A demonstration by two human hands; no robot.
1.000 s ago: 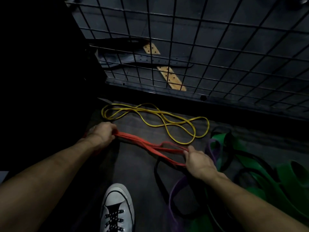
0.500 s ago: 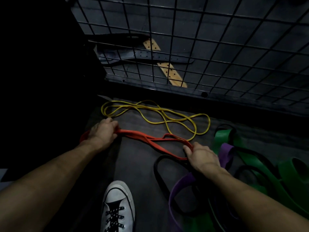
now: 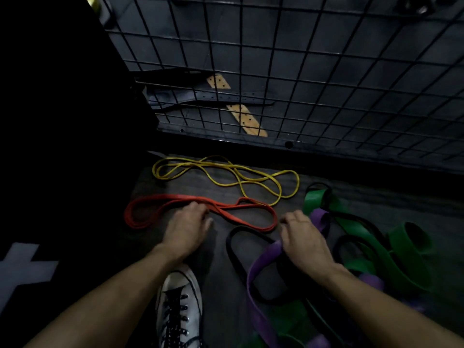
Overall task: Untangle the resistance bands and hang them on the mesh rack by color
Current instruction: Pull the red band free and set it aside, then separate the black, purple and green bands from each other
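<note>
Crouching low, the person reaches both hands down to the dark floor [image 3: 221, 187] in front of the black wire mesh rack [image 3: 326, 79]. The thin orange-red rubber resistance band [image 3: 271, 216] lies there in a long flat loop, its long axis running left to right. The left hand [image 3: 187, 227] rests fingers-down at the band's middle, loosely spread and seemingly gripping nothing, though the dim light makes that uncertain. The right hand [image 3: 305, 237], fingers relaxed, hovers just beside the band's right end, over the wide purple band [image 3: 263, 262] and black band [image 3: 233, 254] of the tangle. The left hand is nearer the orange-red band; the thin yellow band [image 3: 251, 178] lies apart beyond it, nearer the rack.
</note>
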